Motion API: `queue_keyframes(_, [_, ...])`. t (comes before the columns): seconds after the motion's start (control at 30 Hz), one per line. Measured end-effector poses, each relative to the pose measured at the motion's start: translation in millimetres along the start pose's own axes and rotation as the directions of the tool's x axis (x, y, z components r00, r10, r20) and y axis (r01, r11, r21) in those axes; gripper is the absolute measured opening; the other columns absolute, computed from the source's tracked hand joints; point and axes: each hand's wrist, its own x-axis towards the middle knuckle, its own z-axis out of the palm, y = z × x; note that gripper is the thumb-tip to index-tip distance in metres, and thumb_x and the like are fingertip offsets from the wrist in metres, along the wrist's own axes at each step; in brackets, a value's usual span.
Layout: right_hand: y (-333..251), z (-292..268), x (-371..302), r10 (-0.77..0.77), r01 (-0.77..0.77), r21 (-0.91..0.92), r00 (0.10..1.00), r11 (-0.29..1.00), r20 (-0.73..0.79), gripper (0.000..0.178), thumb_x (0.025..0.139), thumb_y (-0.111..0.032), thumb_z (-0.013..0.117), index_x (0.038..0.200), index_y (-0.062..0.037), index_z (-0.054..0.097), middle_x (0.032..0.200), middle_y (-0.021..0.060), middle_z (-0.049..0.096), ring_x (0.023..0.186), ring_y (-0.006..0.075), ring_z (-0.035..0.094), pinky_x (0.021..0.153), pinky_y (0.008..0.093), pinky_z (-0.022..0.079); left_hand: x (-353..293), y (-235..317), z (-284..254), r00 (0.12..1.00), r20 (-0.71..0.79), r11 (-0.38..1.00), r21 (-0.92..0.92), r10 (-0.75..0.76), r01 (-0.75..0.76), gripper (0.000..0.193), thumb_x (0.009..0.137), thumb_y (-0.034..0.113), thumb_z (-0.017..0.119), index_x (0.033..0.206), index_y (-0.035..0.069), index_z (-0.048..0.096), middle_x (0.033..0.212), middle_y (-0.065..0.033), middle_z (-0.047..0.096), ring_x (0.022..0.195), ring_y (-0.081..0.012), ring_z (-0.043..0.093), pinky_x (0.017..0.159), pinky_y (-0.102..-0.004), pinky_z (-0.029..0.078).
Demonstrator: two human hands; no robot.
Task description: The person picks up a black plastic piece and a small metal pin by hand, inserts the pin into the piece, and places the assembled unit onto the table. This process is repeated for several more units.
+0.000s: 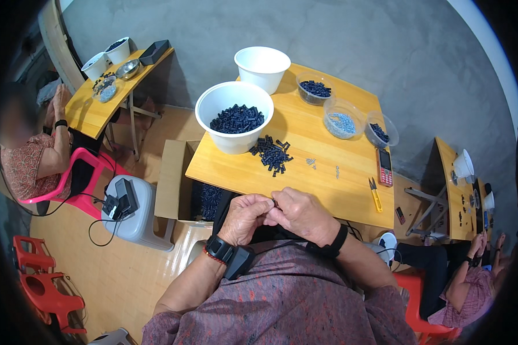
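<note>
My left hand and my right hand meet at the table's near edge. Both have their fingers pinched together at one spot. A speck of dark shows between the fingertips, too small and covered to name. Just beyond them lies a loose pile of short black plastic pieces on the wooden table. A white tub holding many more such pieces stands left of the pile. Small silvery bits lie right of the pile, with a short row of tiny rings beside them.
Behind are a second white tub and clear bowls of black and light-blue parts. Yellow-handled snips and a red keypad phone lie at right. An open carton and a grey stool stand left. Other people sit at side tables.
</note>
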Motion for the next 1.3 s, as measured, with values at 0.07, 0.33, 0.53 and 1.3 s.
queue_keyframes(0.07, [1.9, 3.4, -0.7, -0.017, 0.017, -0.005, 1.0, 1.0, 0.011, 0.02, 0.082, -0.015, 0.069, 0.086, -0.0014, 0.055, 0.077, 0.0158, 0.056, 0.071, 0.0354, 0.062, 0.062, 0.0432, 0.051, -0.2, -0.1, 0.3, 1.0, -0.007, 1.0, 0.022, 0.02, -0.02, 0.009, 0.093, 0.005, 0.061, 0.091, -0.001, 0.067, 0.082, -0.0105, 0.069, 0.07, -0.0185, 0.067, 0.069, -0.0324, 0.058])
queue_keyframes(0.33, [-1.8, 12.5, 5.6, -0.049, 0.047, -0.043, 0.998, 0.998, -0.043, 0.019, 0.081, -0.015, 0.068, 0.086, -0.0027, 0.054, 0.076, 0.0147, 0.056, 0.068, 0.0334, 0.061, 0.06, 0.0416, 0.052, -0.8, -4.0, -0.2, 0.972, -0.096, 0.971, 0.127, 0.215, -0.202, 0.01, 0.093, 0.006, 0.062, 0.086, -0.001, 0.064, 0.081, -0.0067, 0.067, 0.07, -0.0146, 0.064, 0.067, -0.0313, 0.057])
queue_keyframes(0.53, [-0.9, 18.2, 13.1, -0.077, 0.074, -0.049, 0.996, 0.996, -0.05, 0.018, 0.081, -0.012, 0.068, 0.091, -0.0022, 0.057, 0.075, 0.0136, 0.055, 0.067, 0.0328, 0.06, 0.059, 0.0409, 0.051, -0.4, 0.4, 1.9, 0.945, -0.167, 0.958, 0.107, 0.282, -0.267, 0.006, 0.089, 0.002, 0.065, 0.084, -0.002, 0.067, 0.076, -0.0049, 0.066, 0.065, -0.0098, 0.061, 0.061, -0.0242, 0.052])
queue_keyframes(1.3, [40.2, 8.9, 41.1, 0.103, -0.11, -0.119, 0.993, 0.987, -0.06, 0.013, 0.084, -0.008, 0.067, 0.095, -0.0033, 0.07, 0.085, 0.0143, 0.06, 0.074, 0.0323, 0.062, 0.065, 0.0405, 0.05, 23.5, 36.1, -129.9, 0.415, -0.885, 0.913, 0.026, 0.21, -0.407, 0.032, 0.091, 0.026, 0.061, 0.111, 0.003, 0.051, 0.107, -0.0104, 0.054, 0.09, -0.0229, 0.055, 0.067, -0.0334, 0.048])
